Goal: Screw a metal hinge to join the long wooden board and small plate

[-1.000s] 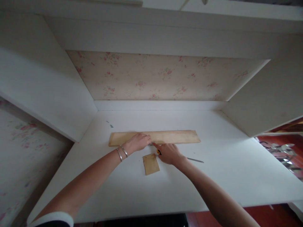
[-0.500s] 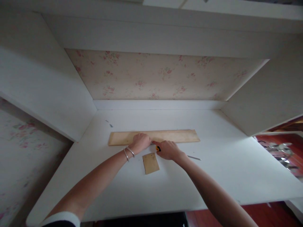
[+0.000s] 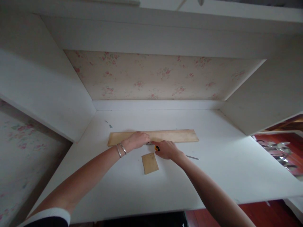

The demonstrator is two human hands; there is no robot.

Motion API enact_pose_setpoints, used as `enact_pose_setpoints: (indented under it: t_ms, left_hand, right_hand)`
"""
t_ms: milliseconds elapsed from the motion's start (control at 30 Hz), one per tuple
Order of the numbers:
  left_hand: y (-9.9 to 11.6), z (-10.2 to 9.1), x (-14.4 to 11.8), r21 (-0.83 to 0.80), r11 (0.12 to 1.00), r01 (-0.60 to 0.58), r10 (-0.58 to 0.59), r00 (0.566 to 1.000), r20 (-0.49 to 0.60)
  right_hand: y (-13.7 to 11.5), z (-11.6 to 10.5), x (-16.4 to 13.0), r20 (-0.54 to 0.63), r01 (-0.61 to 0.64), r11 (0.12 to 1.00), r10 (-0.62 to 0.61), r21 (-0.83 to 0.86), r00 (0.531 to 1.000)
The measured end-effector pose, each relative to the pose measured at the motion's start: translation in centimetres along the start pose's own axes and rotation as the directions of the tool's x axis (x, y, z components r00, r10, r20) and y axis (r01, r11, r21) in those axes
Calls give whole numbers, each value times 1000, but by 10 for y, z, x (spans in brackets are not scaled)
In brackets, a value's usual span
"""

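Across the middle of the white desk (image 3: 236,170), I have one long board (image 3: 177,136) lying flat, roughly side to side. Two hands are at it. On my feed the left hand (image 3: 137,139) lies over the board, fingers bent and mostly closed; whether they pinch anything I cannot tell. The right hand (image 3: 167,149), just beside it at the near edge, is curled around one yellow-and-black tool (image 3: 157,148), with an index finger reaching toward the left fingertips. Between the two hands I make out one metal part (image 3: 148,144) at the board's near edge, too small to identify. On the near side, apart from the board, lies one squarish brown piece (image 3: 150,164) with two dark holes along its far edge. One thin metal strip (image 3: 193,157) shows beyond the right wrist; I cannot tell whether it joins the tool. I count two bracelets (image 3: 123,148) on the left wrist, and two tiny scraps (image 3: 110,126) on the desk, past the board's left end.
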State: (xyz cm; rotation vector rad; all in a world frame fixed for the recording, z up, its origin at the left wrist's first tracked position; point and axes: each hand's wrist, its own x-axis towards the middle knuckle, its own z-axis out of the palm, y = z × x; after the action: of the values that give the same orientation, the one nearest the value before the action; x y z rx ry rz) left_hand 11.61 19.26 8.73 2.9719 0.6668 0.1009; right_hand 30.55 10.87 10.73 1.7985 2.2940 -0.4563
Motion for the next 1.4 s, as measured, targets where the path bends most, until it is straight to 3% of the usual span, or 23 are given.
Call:
enact_pose_setpoints:
  t_ms: [167,300,567,833,1400]
  left_hand:
    - [7,1,2,109,993,35,-36,999,7]
    - [10,-3,1,107,983,152,-143,986,-85]
    - [-2,1,-11,-265,933,244,-292,943,-158]
    - [5,17,-22,-336,907,255,-323,932,-164]
    - [10,23,-16,-282,927,249,-310,930,-196]
  right_hand:
    - [-1,-1,0,-9,0,1000,0,-3,1000]
    - [-2,-2,0,-7,0,1000,0,-3,1000]
    - [-2,1,-2,-10,-12,1000,12,-2,1000]
    - [-8,1,-4,-19,-20,1000,20,-5,1000]
    - [-9,-3,-2,-10,-33,999,33,-24,999]
